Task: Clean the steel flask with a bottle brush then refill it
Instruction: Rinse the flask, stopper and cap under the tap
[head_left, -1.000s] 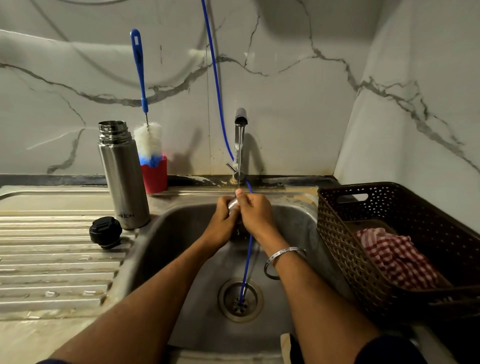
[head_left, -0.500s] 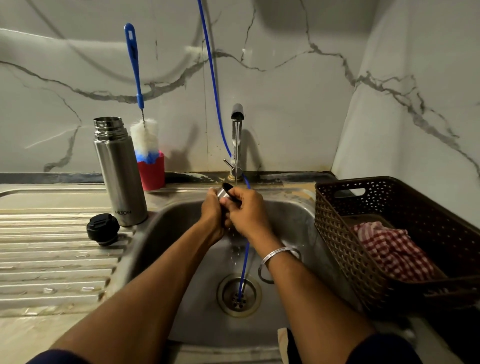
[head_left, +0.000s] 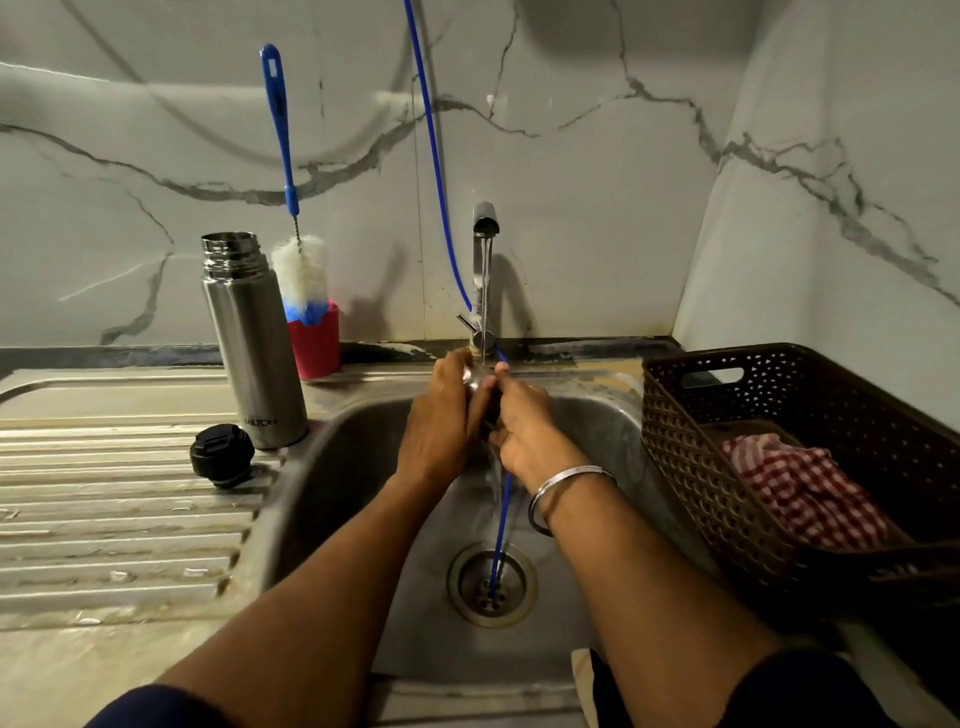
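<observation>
Steel shines on the flask, which stands upright with its top open on the desk, just left of the sink. Its black cap lies beside it on the ribbed part, likely so the inside can be reached. The brush stands bristles down in a red cup behind the flask, with its blue handle leaning on the wall, so it is close by when needed. Both hands are together under the tap, where water runs down. The left hand and the right hand are curled around a small shiny part, probably the flask's cup lid, held in the stream to rinse it. Most of it is hidden by the fingers. A thin blue hose comes down the wall and ends in the drain. A brown basket on the right holds a red checked cloth, maybe for drying. The flask itself does not look scrubbed or filled yet.
</observation>
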